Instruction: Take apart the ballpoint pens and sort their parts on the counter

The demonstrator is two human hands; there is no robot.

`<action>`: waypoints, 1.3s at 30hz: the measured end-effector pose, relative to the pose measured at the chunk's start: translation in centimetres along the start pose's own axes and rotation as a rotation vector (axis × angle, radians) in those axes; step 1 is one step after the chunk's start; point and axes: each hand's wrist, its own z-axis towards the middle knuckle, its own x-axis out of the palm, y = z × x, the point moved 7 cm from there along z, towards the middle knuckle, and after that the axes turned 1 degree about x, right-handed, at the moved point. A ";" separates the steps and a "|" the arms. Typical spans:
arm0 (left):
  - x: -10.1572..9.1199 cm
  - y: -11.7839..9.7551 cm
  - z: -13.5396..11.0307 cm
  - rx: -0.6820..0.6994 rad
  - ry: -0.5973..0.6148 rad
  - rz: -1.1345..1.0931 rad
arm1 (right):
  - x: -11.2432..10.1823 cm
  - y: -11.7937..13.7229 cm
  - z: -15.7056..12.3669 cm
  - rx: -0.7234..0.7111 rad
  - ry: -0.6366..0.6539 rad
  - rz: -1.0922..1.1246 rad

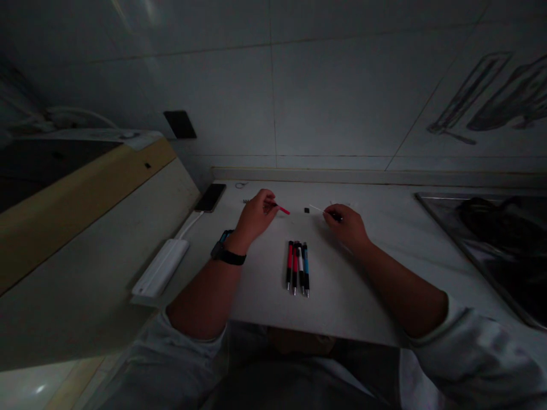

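One red pen part (284,210) is pinched in my left fingers (267,194), beyond the row of pens (295,262); my right fingers (332,209), beyond its right end, close on a thin pale rod (316,208). I'm apparently handling pen parts; joining or sorting them would need steady alignment. No lettering is readable.

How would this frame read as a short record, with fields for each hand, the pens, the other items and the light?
Left hand: holds a red pen part
Right hand: holds a thin pale stick
Between hands: small black piece on the counter
Pens: four, side by side; two red, one white, one blue
Left side: phone, white cable, white box
Left wrist: black watch
Light: dim
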 end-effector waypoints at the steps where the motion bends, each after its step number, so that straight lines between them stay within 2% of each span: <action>1: -0.8 -0.3 0.1 -0.007 -0.030 0.009 | 0.0 0.0 0.0 0.001 0.000 -0.006; 4: -2.8 -1.1 0.3 0.002 -0.047 0.057 | 0.1 0.1 0.0 -0.007 0.002 -0.018; 7: -3.8 -1.0 0.5 0.018 0.035 0.076 | 0.1 0.1 -0.1 -0.006 0.009 -0.010; 11: -4.2 1.1 0.1 -0.076 0.246 0.133 | 0.2 0.0 -0.2 0.004 0.014 -0.008; 16: -4.0 4.5 -1.6 -0.317 0.567 0.358 | 0.5 0.2 -0.2 -0.021 0.038 -0.009; 18: -3.9 5.5 -2.1 -0.388 0.644 0.416 | 0.5 0.2 -0.2 -0.021 0.042 -0.009; 30: -4.0 8.5 -2.7 -0.462 0.683 0.490 | 0.6 0.3 -0.3 -0.019 0.059 0.003; 39: -4.4 8.6 -2.6 -0.457 0.649 0.502 | 0.7 0.3 -0.3 -0.015 0.066 0.013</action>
